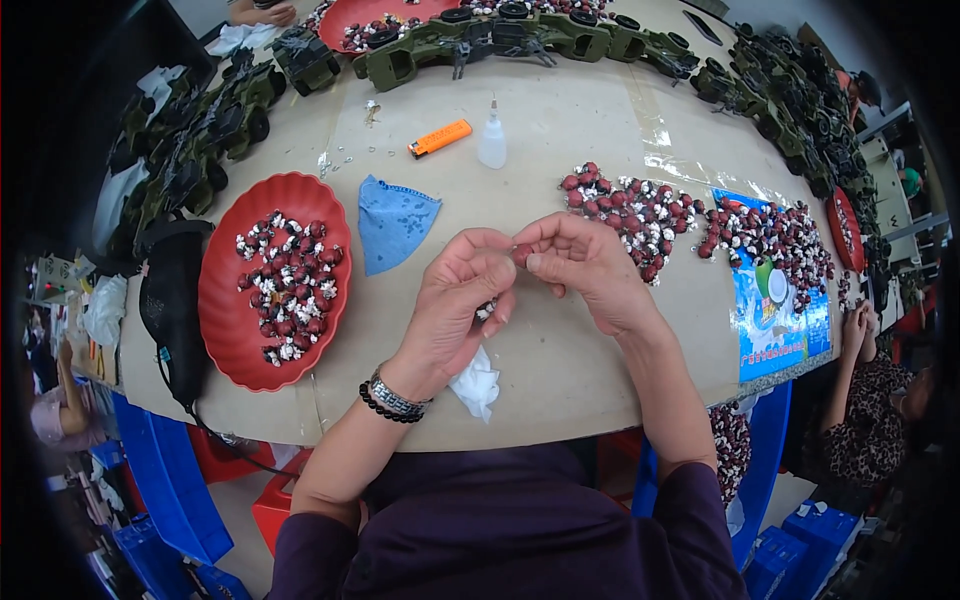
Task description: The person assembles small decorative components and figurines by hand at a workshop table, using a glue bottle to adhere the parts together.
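Note:
Over the middle of the table, my two hands meet at the fingertips around a small round dark red piece (521, 255). My right hand (590, 265) pinches it between thumb and fingers. My left hand (463, 290) is closed, with thumb and forefinger at the same piece. Its curled fingers also hold a small white-and-dark piece (486, 309), mostly hidden. Just right of my hands lies a pile of small red-and-white pieces (630, 215). To the left, a red scalloped tray (222, 300) holds several similar pieces. A crumpled white tissue (475, 385) lies below my left hand.
Beyond my hands are a blue cloth scrap (395, 222), an orange lighter (440, 138) and a small needle-tipped bottle (492, 142). Green toy vehicles (480, 42) line the far edge and sides. More pieces cover a blue printed sheet (775, 345) at right. A black bag-like thing (172, 310) hangs left.

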Action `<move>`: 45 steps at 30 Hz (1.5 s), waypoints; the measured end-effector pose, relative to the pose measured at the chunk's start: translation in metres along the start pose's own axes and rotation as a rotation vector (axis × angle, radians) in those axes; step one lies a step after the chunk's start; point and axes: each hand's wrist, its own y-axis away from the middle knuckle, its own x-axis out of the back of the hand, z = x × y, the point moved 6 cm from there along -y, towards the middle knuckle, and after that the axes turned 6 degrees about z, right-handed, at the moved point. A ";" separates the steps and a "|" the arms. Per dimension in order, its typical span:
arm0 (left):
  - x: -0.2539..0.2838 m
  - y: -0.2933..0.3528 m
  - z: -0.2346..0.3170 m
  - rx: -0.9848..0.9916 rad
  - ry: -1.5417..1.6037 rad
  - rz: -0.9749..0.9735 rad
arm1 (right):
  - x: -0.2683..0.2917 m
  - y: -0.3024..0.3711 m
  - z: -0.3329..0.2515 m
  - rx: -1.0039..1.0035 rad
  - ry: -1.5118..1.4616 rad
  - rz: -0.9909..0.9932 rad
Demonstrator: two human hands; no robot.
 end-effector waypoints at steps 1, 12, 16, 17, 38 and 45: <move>0.001 0.000 0.000 -0.004 0.004 0.000 | -0.003 0.000 0.003 -0.069 -0.083 -0.040; 0.004 -0.001 -0.002 0.001 0.009 -0.012 | -0.004 0.000 0.009 -0.072 -0.121 -0.042; 0.001 -0.001 -0.001 0.016 0.022 -0.006 | -0.001 -0.001 0.005 -0.019 0.011 0.046; 0.000 -0.001 -0.001 0.019 0.032 -0.001 | -0.001 -0.001 0.008 -0.018 0.011 0.047; -0.004 0.002 -0.004 0.085 0.074 -0.070 | 0.002 0.007 -0.016 0.306 0.255 0.025; -0.004 0.002 0.005 0.049 0.100 -0.046 | 0.053 0.011 -0.046 0.486 0.392 0.515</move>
